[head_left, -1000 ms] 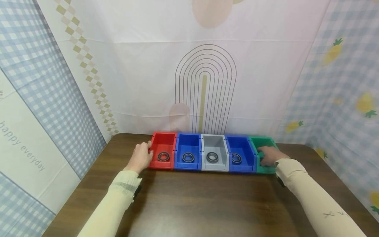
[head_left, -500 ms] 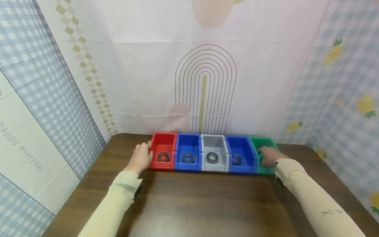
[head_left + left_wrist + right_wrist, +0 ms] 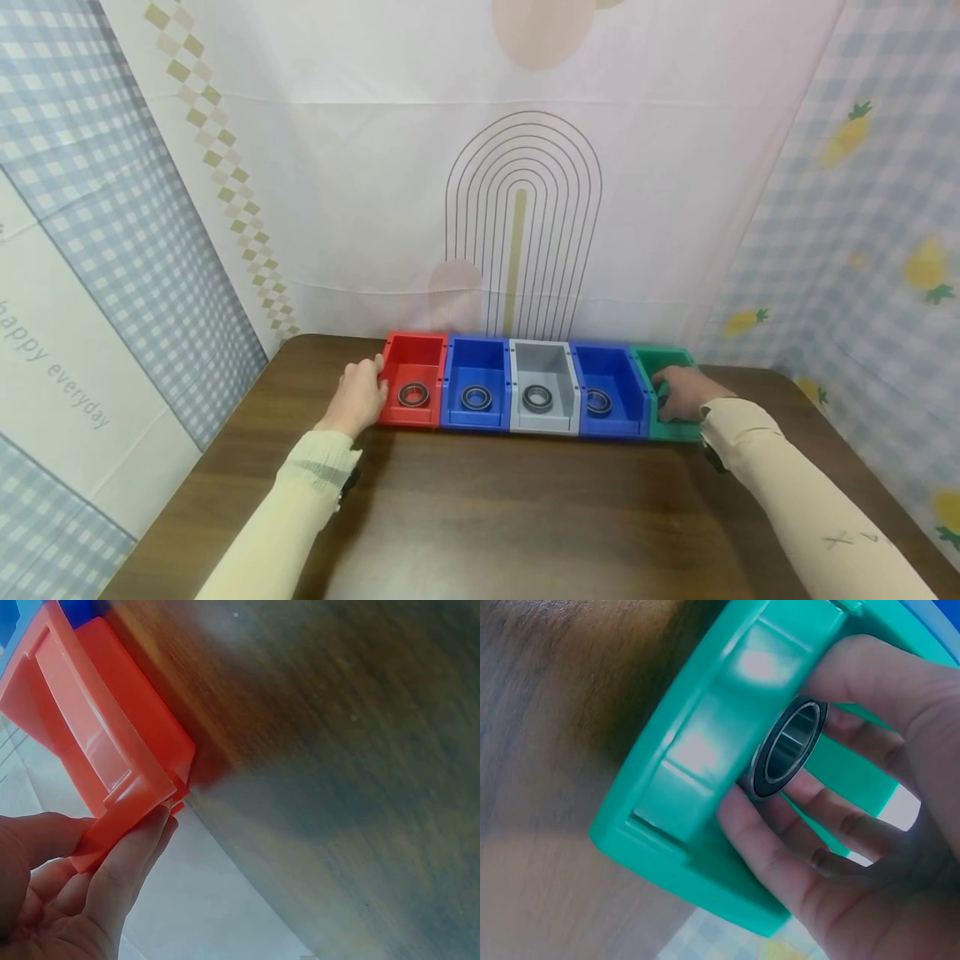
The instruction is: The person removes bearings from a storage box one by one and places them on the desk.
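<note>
At the left end of the row, my left hand (image 3: 356, 397) grips the outer side wall of the red bin (image 3: 139, 780), thumb inside and fingers outside. A black-rimmed metal ball bearing (image 3: 414, 396) lies inside that bin. My right hand (image 3: 684, 393) reaches into the green bin (image 3: 660, 360) at the right end. In the right wrist view its thumb and fingers curl round another bearing (image 3: 787, 750) by the bin's front lip. The head view hides that bearing behind the hand.
Between the end bins stand a blue bin (image 3: 477, 354), a grey bin (image 3: 540, 357) and a second blue bin (image 3: 602, 360), joined side by side. Each has one bearing lying in it. The row sits near the back of the wooden table (image 3: 517, 517), before a hanging cloth (image 3: 360, 208).
The head view has shifted slightly. Both hands keep their places at the red and green bins, and the bearings in the other bins have not moved.
</note>
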`<state>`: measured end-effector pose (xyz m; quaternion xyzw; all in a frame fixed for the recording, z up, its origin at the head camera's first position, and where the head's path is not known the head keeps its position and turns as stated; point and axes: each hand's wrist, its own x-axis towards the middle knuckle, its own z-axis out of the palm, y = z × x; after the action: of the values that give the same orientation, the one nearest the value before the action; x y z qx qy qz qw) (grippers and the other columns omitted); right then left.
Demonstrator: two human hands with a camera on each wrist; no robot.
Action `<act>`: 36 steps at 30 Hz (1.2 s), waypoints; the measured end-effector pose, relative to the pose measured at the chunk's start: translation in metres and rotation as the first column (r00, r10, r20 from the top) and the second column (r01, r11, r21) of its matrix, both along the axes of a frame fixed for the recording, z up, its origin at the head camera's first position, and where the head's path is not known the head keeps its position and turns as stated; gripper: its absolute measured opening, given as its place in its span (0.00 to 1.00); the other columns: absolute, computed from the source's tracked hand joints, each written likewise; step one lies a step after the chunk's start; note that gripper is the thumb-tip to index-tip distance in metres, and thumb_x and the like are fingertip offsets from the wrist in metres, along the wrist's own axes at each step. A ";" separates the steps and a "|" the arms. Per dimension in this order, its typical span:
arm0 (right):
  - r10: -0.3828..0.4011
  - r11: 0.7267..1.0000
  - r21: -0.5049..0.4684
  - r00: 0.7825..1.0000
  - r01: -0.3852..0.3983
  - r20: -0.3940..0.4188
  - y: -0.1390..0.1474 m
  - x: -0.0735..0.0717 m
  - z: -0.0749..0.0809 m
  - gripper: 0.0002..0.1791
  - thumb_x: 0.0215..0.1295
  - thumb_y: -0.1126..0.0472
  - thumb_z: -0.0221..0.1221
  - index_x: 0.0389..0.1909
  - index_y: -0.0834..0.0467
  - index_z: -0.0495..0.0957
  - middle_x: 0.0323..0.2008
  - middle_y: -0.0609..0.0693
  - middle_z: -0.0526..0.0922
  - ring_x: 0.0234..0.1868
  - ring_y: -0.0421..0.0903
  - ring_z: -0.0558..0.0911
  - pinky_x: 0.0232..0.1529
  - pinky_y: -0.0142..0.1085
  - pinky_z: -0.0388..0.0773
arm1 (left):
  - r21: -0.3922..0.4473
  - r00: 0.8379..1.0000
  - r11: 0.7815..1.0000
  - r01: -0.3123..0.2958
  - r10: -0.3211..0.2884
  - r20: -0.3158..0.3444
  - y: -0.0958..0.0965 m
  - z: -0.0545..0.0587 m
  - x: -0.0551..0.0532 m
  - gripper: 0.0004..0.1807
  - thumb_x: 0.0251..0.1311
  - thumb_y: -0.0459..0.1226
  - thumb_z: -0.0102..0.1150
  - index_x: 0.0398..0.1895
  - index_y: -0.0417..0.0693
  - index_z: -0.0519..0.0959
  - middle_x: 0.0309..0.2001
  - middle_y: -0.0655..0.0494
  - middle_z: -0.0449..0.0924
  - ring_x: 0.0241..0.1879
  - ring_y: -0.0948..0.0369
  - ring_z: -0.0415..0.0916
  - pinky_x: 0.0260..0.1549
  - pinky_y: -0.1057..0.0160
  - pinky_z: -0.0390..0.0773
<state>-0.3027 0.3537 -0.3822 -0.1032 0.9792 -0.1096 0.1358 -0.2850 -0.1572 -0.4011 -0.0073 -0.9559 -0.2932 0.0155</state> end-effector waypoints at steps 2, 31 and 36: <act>0.016 1.000 -0.003 1.000 -0.016 -0.004 0.000 0.002 0.002 0.35 0.47 0.66 0.70 0.59 0.75 0.74 0.49 0.69 0.84 0.51 0.63 0.83 0.48 0.56 0.82 | 0.001 1.000 1.000 0.000 0.000 0.000 0.000 0.000 0.000 0.30 0.69 0.31 0.59 0.72 0.35 0.68 0.62 0.33 0.77 0.48 0.46 0.79 0.47 0.52 0.84; 0.166 0.986 -0.022 0.986 -0.166 -0.029 0.013 0.046 0.037 0.14 0.56 0.62 0.68 0.45 0.57 0.82 0.39 0.49 0.83 0.35 0.44 0.74 0.35 0.40 0.76 | -0.032 1.000 0.999 0.003 -0.003 -0.026 0.001 -0.002 0.002 0.28 0.70 0.31 0.56 0.72 0.35 0.69 0.58 0.31 0.79 0.45 0.45 0.80 0.47 0.49 0.82; 0.166 0.985 -0.035 0.986 -0.167 -0.036 0.014 0.057 0.035 0.14 0.54 0.62 0.69 0.42 0.53 0.81 0.36 0.46 0.82 0.35 0.42 0.74 0.35 0.38 0.74 | -0.019 1.000 1.000 -0.001 0.001 -0.013 0.001 -0.002 0.002 0.29 0.70 0.31 0.56 0.74 0.36 0.67 0.60 0.31 0.77 0.46 0.45 0.80 0.47 0.50 0.82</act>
<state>-0.2455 0.3679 -0.3468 -0.1888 0.9671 -0.1147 0.1265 -0.2834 -0.1559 -0.4029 -0.0088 -0.9586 -0.2839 0.0217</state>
